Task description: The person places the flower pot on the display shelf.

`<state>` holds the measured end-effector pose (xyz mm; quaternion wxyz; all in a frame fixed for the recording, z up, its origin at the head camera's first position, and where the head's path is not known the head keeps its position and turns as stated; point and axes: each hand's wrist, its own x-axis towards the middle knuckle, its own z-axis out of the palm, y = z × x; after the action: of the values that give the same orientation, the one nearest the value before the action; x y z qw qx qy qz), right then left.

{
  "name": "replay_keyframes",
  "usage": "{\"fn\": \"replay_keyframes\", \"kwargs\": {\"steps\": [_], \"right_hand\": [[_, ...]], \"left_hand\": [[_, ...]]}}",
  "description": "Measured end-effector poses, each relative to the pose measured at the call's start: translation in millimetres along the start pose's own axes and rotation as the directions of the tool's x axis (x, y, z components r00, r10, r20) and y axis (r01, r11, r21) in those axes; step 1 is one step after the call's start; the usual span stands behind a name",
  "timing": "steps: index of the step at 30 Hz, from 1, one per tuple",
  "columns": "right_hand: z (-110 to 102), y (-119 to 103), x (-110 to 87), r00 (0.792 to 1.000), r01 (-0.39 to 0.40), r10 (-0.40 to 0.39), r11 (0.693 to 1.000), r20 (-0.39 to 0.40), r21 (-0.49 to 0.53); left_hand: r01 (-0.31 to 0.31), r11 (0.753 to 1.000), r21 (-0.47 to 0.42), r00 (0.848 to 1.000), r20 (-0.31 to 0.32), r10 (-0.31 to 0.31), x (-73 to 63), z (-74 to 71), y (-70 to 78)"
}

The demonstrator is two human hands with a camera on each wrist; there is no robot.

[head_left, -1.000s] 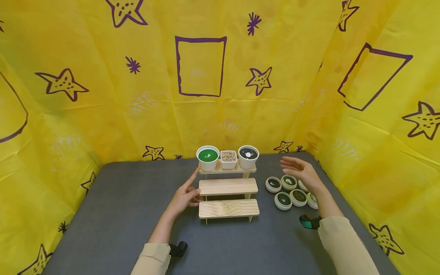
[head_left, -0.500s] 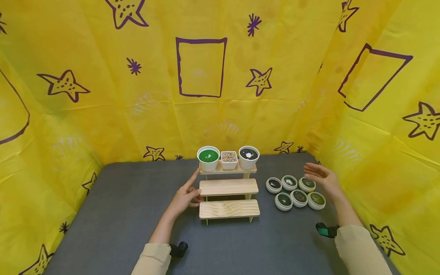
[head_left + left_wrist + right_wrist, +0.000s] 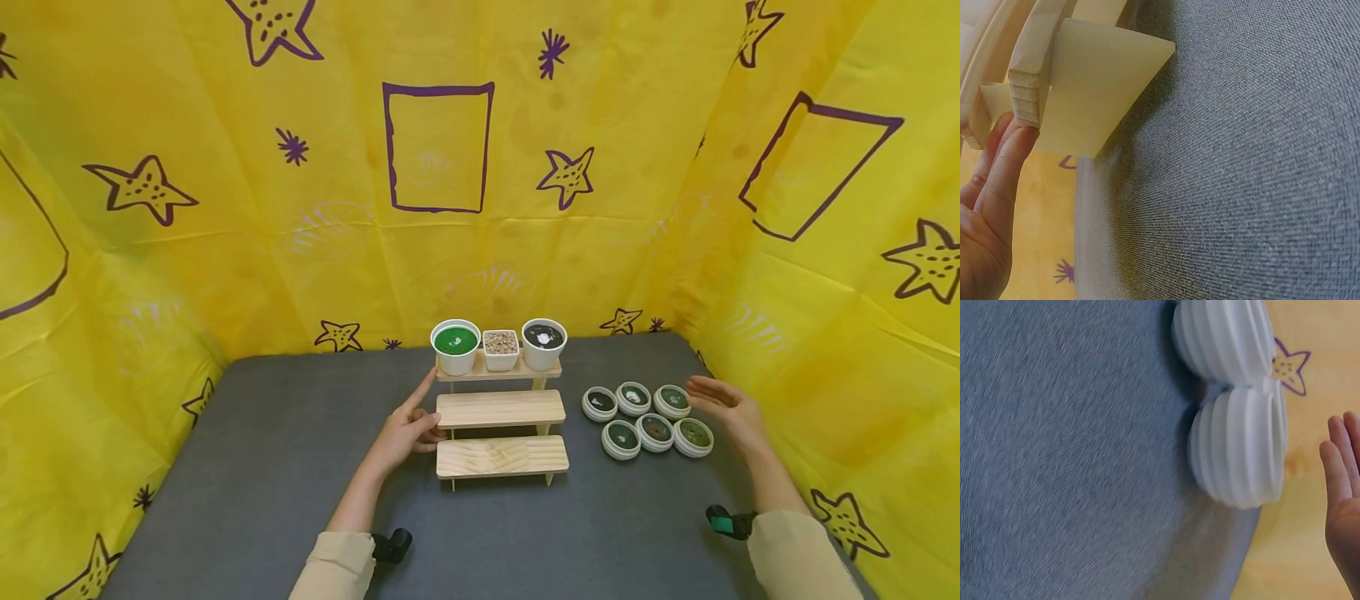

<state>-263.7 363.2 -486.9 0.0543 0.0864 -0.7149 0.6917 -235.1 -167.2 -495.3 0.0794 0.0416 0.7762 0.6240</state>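
A three-tier wooden stand [image 3: 501, 408] stands mid-table. My left hand [image 3: 405, 433] is at its left end: the index finger reaches to the top shelf and the thumb touches the middle one. In the left wrist view, straight fingertips touch the end of a wooden shelf [image 3: 1025, 94]. To the right, several ribbed white bowls with dark and green tops sit in two rows, including the front right bowl [image 3: 693, 437]. My right hand [image 3: 735, 412] hovers by the right end of these bowls, fingers straight and holding nothing; the right wrist view shows it apart from a white bowl [image 3: 1238, 447].
The top shelf carries a white cup with green contents [image 3: 455, 347], a small square cup of beige bits [image 3: 500, 349] and a white cup with dark contents [image 3: 543, 343]. Yellow patterned cloth [image 3: 442, 250] encloses the grey table [image 3: 300, 467] at the back and sides.
My right hand has moved rightward from above the bowls to their right side, uncovering the ones at that end. The left hand has stayed at the stand.
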Motion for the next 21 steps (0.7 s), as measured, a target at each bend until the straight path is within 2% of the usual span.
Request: {"fn": "replay_keyframes", "kwargs": {"steps": [4, 10, 18, 21], "right_hand": [[-8, 4, -4.3, 0.999, -0.035, 0.035, 0.999, -0.023, -0.004], [-20, 12, -12.8, 0.990, -0.141, 0.139, 0.987, -0.021, -0.084], [-29, 26, -21.8, 0.985, -0.160, 0.163, 0.985, 0.046, -0.069], [-30, 29, -23.5, 0.983, -0.170, 0.174, 0.983, 0.053, -0.075]], "left_hand": [[0.011, 1.000, 0.003, 1.000, -0.003, -0.011, 1.1, -0.2, -0.5], [0.012, 1.000, 0.001, 1.000, -0.004, -0.012, 1.1, -0.2, -0.6], [0.019, 1.000, 0.002, 1.000, -0.004, -0.019, 0.3, 0.8, -0.8], [0.026, 1.000, 0.005, 1.000, -0.001, -0.026, -1.5, 1.1, 3.3]]}}
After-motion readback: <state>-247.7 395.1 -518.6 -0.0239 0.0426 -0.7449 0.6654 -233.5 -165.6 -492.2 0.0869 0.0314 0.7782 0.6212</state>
